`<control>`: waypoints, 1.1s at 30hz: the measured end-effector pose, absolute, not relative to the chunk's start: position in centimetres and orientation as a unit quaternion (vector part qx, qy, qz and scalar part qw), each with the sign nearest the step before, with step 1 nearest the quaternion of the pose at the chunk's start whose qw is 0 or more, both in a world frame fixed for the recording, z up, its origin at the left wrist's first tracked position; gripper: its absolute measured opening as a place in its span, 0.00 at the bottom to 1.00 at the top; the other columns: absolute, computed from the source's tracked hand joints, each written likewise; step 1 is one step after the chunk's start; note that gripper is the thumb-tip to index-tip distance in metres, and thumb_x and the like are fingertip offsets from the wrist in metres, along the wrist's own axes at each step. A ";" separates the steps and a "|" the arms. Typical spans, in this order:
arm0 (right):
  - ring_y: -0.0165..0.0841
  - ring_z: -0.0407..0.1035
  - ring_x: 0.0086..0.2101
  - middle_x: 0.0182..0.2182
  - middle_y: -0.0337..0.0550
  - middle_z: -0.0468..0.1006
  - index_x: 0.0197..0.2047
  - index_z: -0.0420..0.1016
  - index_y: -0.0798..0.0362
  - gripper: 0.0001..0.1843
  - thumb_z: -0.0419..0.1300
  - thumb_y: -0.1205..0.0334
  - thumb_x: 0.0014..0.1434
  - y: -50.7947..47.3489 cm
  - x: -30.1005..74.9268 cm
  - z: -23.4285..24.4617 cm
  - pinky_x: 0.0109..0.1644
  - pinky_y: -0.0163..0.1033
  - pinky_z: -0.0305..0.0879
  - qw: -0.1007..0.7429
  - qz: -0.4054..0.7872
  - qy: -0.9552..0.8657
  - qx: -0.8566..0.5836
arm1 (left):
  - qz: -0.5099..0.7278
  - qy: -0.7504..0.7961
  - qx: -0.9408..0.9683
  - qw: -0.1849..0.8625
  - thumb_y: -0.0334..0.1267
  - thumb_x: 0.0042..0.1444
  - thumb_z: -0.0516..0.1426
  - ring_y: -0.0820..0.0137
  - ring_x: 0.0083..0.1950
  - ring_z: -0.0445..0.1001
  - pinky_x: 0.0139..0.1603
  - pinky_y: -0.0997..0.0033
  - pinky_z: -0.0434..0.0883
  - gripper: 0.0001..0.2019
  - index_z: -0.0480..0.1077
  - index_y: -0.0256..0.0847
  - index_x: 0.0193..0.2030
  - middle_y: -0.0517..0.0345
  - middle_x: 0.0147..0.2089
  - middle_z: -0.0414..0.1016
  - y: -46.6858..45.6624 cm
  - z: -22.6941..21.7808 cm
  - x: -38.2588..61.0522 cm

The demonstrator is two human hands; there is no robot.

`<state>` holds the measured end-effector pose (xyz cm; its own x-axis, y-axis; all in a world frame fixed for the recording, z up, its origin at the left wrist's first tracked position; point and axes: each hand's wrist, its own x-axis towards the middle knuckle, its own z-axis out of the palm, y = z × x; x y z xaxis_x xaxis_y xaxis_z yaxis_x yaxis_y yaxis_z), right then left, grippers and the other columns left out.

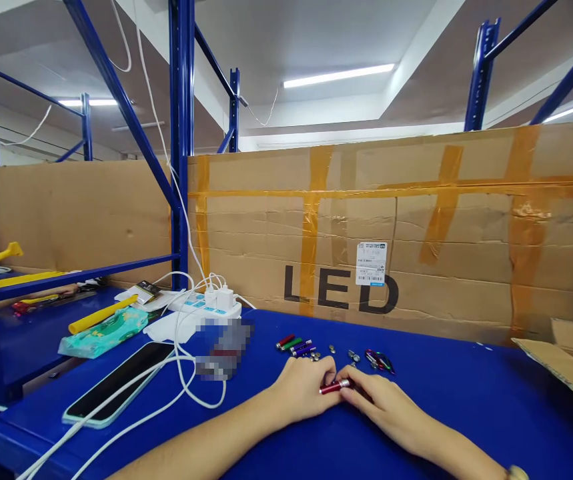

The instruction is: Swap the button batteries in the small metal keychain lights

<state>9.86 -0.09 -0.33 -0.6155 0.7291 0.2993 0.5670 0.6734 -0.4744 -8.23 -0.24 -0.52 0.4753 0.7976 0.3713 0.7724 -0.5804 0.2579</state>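
A small red cylinder like a mini flashlight [333, 387] lies between my two hands on the blue table [466, 400]. My left hand [302, 388] curls around its left end. My right hand [385, 405] pinches its silver right end with closed fingers. Just beyond the hands lie three more small cylinders [295, 345] in red, green and purple, several small round silver cells [323, 353] and a few coloured clips [380, 361].
A phone [116, 383] with white cables lies at the left, behind it a power strip [211, 303], a tissue pack [103, 333] and a yellow tool [101, 313]. A taped cardboard wall marked LED [416, 227] closes the back. A cardboard flap [566, 363] sits right.
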 end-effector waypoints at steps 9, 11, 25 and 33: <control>0.32 0.69 0.33 0.33 0.40 0.76 0.35 0.74 0.49 0.20 0.43 0.51 0.63 -0.5 9.5 0.1 0.37 0.33 0.62 0.197 0.139 -0.905 -0.351 | 0.169 0.348 0.922 -0.007 0.44 0.52 0.57 0.72 0.25 0.69 0.22 0.79 0.55 0.08 0.64 0.43 0.33 0.65 0.24 0.69 -0.4 -0.2 -8.6; 0.31 0.69 0.32 0.32 0.39 0.76 0.35 0.74 0.49 0.19 0.44 0.51 0.63 -0.6 9.5 0.1 0.37 0.33 0.62 0.192 0.128 -0.909 -0.348 | 0.178 0.344 0.922 -0.015 0.44 0.52 0.57 0.73 0.23 0.69 0.20 0.79 0.54 0.09 0.64 0.43 0.30 0.66 0.22 0.68 -0.4 -0.2 -8.5; 0.30 0.66 0.30 0.28 0.39 0.71 0.28 0.66 0.51 0.26 0.35 0.50 0.65 -0.9 9.3 -0.1 0.35 0.32 0.58 0.154 0.105 -0.899 -0.397 | 0.105 0.354 0.928 -0.048 0.42 0.52 0.52 0.70 0.25 0.72 0.21 0.76 0.54 0.10 0.66 0.41 0.25 0.62 0.24 0.74 -1.0 0.4 -8.5; 0.33 0.66 0.32 0.31 0.40 0.74 0.30 0.68 0.50 0.20 0.42 0.50 0.63 -1.8 8.9 0.2 0.35 0.34 0.59 0.173 0.145 -0.888 -0.402 | 0.110 0.358 0.925 -0.068 0.39 0.49 0.52 0.69 0.27 0.73 0.22 0.76 0.57 0.05 0.66 0.43 0.28 0.63 0.25 0.74 -0.6 -0.5 -8.3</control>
<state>8.88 -1.77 0.19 -0.6174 0.7634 0.1901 0.6636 0.6351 -0.3952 -8.29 -0.58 -0.53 0.7199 0.6464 0.2528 0.6766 -0.7348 -0.0476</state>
